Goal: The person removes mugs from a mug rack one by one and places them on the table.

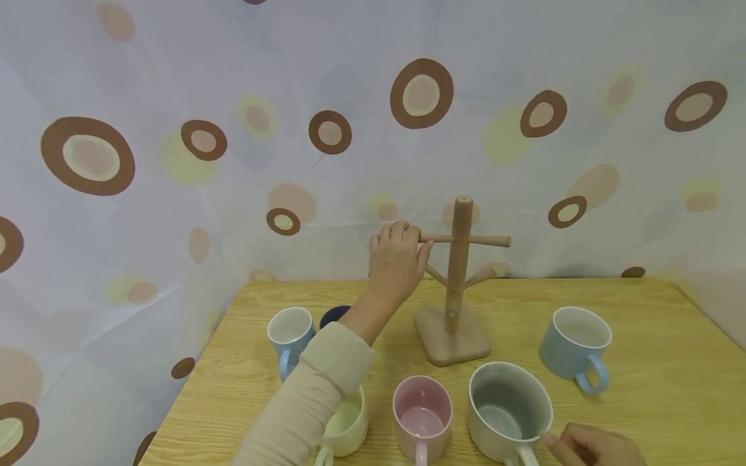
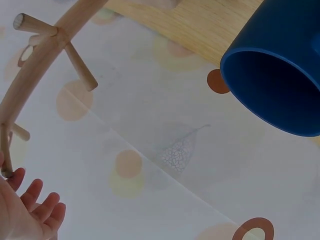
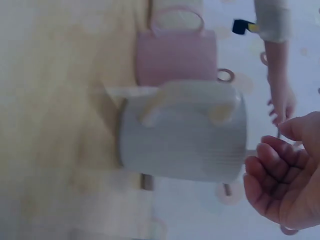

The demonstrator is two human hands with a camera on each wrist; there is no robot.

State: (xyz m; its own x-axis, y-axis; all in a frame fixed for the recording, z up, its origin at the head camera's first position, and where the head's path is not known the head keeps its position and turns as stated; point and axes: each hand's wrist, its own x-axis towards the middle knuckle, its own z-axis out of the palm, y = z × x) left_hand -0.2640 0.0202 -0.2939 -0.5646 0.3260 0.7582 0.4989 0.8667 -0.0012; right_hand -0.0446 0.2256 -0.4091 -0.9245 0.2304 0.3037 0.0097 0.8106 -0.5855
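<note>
A wooden mug tree [image 1: 460, 265] stands on the table with pegs sticking out. My left hand [image 1: 396, 264] pinches the end of its upper left peg between thumb and index finger; the other fingers curl loosely in the left wrist view. Close to the rim and handle of a ribbed grey mug [image 1: 500, 435] is my right hand [image 1: 600, 446], its fingers loosely bent and holding nothing. Whether its thumb touches the rim, I cannot tell. A pink mug [image 1: 422, 421] stands left of the grey one. My left forearm partly hides a pale green mug [image 1: 351, 430] and a dark blue mug [image 1: 334, 315].
One light blue mug [image 1: 287, 336] stands at the table's left side, another light blue mug [image 1: 564, 353] at the right. Behind the wooden table [image 1: 658, 362] hangs a white cloth [image 1: 350, 58] printed with circles.
</note>
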